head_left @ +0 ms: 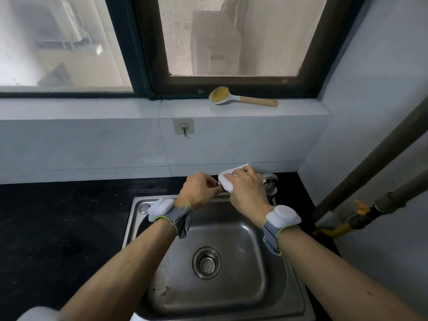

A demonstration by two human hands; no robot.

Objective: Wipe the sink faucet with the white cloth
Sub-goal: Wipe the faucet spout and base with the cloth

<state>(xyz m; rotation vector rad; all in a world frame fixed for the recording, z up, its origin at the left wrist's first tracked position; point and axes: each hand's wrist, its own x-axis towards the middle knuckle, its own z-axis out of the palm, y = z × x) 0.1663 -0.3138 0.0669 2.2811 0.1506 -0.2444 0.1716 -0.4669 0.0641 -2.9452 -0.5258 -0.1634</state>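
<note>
The chrome faucet (270, 183) stands at the back right corner of the steel sink (273, 274); only its base and handle show past my hands. My right hand (247, 193) presses the folded white cloth (228, 180) around the spout, which is almost wholly hidden. My left hand (196, 191) is closed on the spout's end, just left of the cloth, where a small bit of metal shows between the fingers. Both wrists wear grey straps with white pads.
A dark countertop (58, 228) surrounds the sink. A wooden-handled dish brush (240, 98) lies on the tiled window ledge, and a wall hook (183, 127) hangs below it. Pipes with a yellow valve (361, 207) run down the right wall.
</note>
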